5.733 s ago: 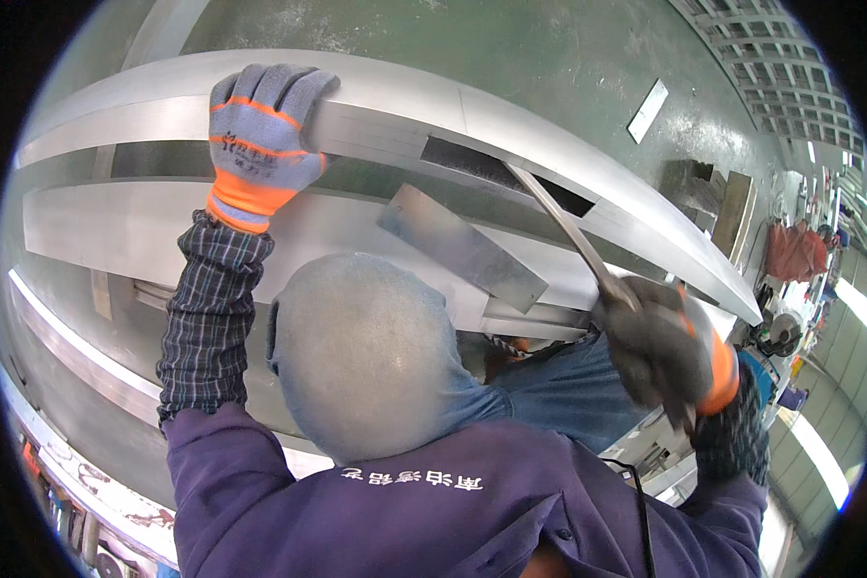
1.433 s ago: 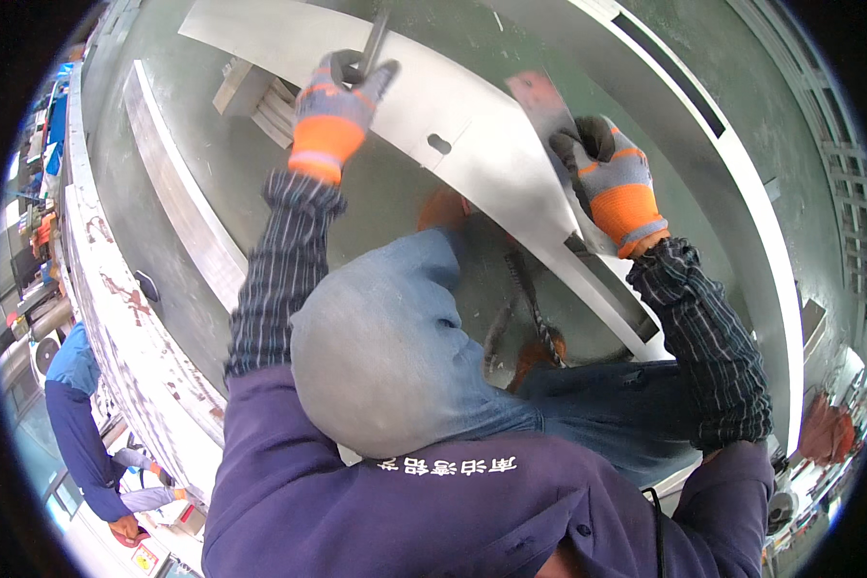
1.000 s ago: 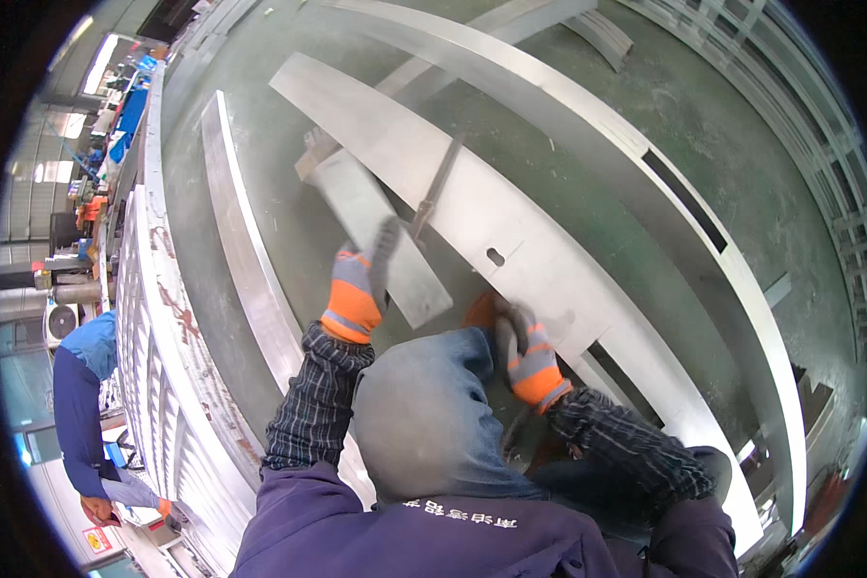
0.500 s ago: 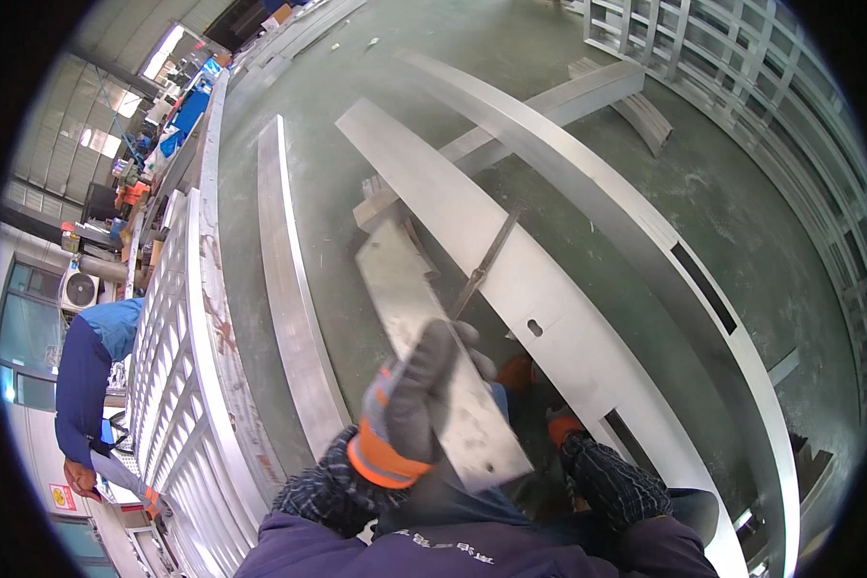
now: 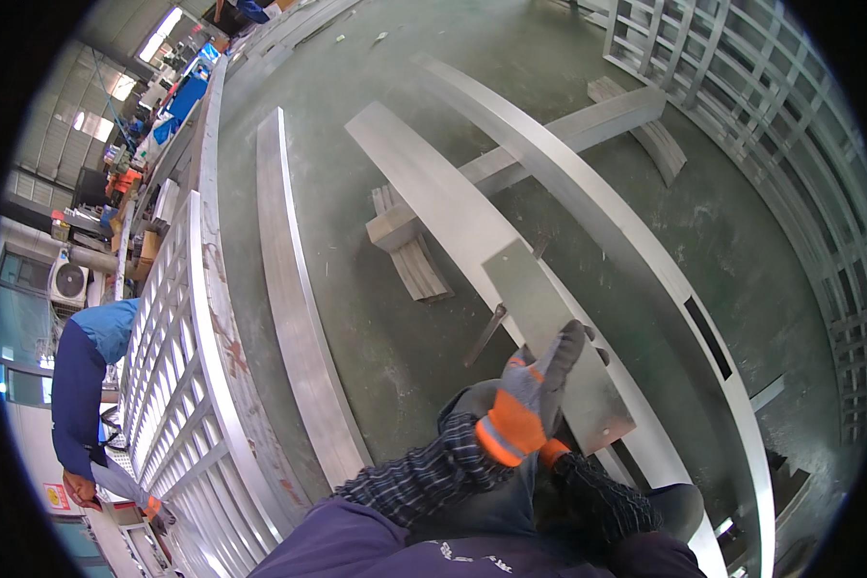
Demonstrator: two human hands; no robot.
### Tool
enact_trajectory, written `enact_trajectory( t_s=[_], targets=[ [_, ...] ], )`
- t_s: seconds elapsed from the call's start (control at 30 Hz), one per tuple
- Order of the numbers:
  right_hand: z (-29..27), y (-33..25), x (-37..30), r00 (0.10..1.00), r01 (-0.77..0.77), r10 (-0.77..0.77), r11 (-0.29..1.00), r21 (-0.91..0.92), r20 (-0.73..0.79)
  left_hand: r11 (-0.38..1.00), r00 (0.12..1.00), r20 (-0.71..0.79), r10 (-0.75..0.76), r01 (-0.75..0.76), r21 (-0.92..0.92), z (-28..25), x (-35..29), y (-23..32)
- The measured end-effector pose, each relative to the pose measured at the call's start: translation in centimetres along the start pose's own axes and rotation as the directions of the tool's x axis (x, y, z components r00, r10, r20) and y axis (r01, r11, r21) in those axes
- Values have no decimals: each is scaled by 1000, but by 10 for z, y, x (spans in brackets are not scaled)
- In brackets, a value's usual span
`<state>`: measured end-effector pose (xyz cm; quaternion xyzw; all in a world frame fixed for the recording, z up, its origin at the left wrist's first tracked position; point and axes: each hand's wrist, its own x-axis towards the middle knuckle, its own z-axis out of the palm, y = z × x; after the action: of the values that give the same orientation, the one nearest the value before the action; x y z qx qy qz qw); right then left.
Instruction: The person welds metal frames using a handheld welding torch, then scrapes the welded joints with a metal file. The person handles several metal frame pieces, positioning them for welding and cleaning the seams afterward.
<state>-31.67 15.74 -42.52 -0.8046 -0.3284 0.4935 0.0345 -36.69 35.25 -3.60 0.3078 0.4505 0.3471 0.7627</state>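
My left hand [image 5: 538, 393], in a grey and orange glove, grips a flat rectangular metal plate [image 5: 525, 289] by its left edge. The plate lies over a long silver metal beam [image 5: 424, 178], hiding part of it; whether the two touch, I cannot tell. A thin dark metal bar [image 5: 486, 335] rests across the beam, its middle covered by the plate. Beside the plate's lower end is my right hand [image 5: 553, 451]; only its orange glove edge shows, and its fingers are hidden.
On the right runs another long beam [image 5: 636, 207] with a dark slot; a third beam [image 5: 294, 279] lies left. A crosswise support bar [image 5: 607, 118] sits under the beams. Metal lattice frames [image 5: 713, 58] stand far right. Left, a bent-over person [image 5: 79, 385] works beside a white grille [image 5: 178, 385].
My left hand has carried the plate right, from beside the beam to over it. The plate now covers the beam's oval hole and part of the dark bar. The view has shifted slightly.
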Motion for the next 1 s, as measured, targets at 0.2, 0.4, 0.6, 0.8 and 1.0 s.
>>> enact_trajectory(
  t_s=[0.2,0.4,0.6,0.8,1.0],
  targets=[
    [-24,1,-56,987,120,-123,992,32,103,999,977,-207,43,-38,32,-1,31,-6],
    [-98,-73,-83,964,162,-146,985,-59,220,982,902,-411,-133,177,70,5,35,-3],
    [-142,-123,-99,945,112,-77,989,-95,317,997,930,-362,-55,73,37,-32,18,-31],
    [-189,-142,-185,934,51,-10,993,-106,357,990,949,-286,-135,115,-86,-69,-76,-45],
    [-276,-174,-270,957,125,-159,981,148,242,948,983,-180,32,27,316,-107,-263,72]
  ],
)
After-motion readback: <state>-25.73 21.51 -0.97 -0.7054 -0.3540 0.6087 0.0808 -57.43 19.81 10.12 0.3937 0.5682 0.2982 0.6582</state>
